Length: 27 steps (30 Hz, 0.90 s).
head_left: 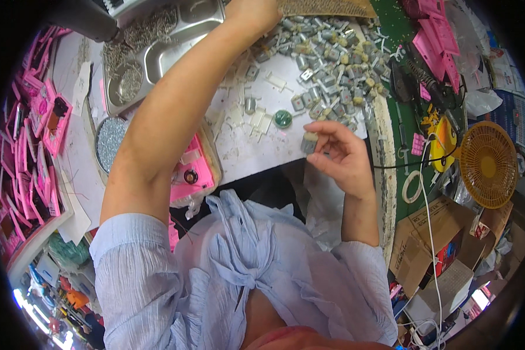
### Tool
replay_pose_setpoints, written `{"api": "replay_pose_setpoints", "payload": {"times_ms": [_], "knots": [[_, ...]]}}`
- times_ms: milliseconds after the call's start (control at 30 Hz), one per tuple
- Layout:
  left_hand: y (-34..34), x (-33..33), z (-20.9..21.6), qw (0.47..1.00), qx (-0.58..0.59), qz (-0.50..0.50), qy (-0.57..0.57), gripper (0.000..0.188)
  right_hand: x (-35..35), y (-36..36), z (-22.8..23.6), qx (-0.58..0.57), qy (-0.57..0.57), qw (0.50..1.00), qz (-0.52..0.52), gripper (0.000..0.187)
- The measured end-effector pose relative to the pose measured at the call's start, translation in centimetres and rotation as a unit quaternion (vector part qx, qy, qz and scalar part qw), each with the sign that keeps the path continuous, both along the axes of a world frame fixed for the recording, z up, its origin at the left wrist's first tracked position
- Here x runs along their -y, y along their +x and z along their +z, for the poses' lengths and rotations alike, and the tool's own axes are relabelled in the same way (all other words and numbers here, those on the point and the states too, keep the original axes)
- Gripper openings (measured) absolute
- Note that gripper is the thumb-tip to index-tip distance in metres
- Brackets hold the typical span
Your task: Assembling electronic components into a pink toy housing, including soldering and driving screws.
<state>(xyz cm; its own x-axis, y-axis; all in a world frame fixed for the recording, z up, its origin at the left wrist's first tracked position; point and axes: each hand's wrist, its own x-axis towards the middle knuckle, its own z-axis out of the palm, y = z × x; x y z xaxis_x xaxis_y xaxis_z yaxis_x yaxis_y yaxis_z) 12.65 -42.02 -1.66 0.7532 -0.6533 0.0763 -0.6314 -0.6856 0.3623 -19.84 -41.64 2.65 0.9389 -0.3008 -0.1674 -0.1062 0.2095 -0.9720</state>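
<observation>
My right hand pinches a small grey motor with a pale end between thumb and fingers, above the table's near edge. My left hand reaches far across the table to the top edge of the picture. It lies beside a heap of similar small motors, and its fingers are hidden from view. White translucent plastic frames lie loose in the middle of the table. Among them are a single motor and a round green piece.
A metal compartment tray of small metal parts and a bowl of silvery bits stand left. Pink casings are stacked farther left; another pink casing sits by the near edge. A dark power tool hangs upper left. At right stands a yellow fan.
</observation>
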Motion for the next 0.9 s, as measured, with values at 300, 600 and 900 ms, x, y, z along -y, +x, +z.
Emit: {"api": "replay_pose_setpoints", "payload": {"times_ms": [300,600,900], "knots": [[0.0,-1.0,-1.4,0.992,0.079,-0.038,-0.09,0.024,0.1,1.3,-2.2,-0.066,-0.192,0.977,-0.069,0.041],[-4.0,-6.6,3.7,0.933,-0.056,-0.107,-0.339,0.014,0.0,4.6,-2.9,-0.11,-0.428,0.897,-0.005,0.034],[-5.6,-12.5,5.8,0.908,-0.276,-0.106,-0.297,0.012,-0.9,6.1,-3.1,-0.058,-0.596,0.799,0.049,0.028]]}}
